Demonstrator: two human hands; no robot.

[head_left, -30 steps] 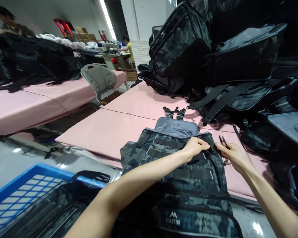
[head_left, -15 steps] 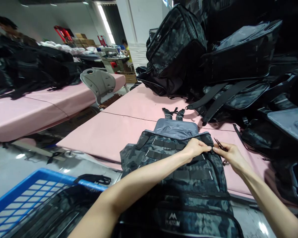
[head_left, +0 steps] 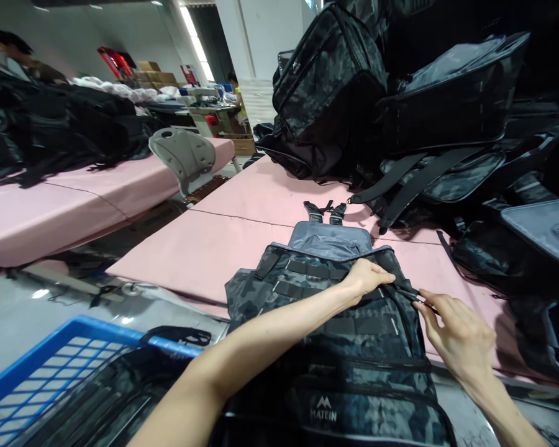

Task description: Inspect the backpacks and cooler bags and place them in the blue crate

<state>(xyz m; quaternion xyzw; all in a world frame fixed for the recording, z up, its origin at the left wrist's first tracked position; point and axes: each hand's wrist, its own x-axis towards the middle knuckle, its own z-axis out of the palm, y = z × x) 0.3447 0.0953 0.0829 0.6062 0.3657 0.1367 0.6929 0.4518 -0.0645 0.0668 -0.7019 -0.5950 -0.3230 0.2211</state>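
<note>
A grey camouflage backpack (head_left: 335,335) lies flat on the pink table (head_left: 223,242), its top end pointing away from me. My left hand (head_left: 368,276) reaches across it and pinches the fabric at its top right corner. My right hand (head_left: 454,335) sits just right of that corner, its fingers closed on small dark thread snips (head_left: 417,298). The tips of the snips point left at the backpack's edge, close to my left fingertips.
A heap of dark backpacks (head_left: 400,105) fills the table's far and right side, straps trailing. A blue plastic crate (head_left: 41,366) holding another bag stands at lower left. A grey chair (head_left: 184,155) and a second pink table (head_left: 51,198) with black bags lie beyond the aisle.
My right hand has slid down and toward me along the backpack's right edge, and the snips now point left instead of up. My left hand has kept its pinch.
</note>
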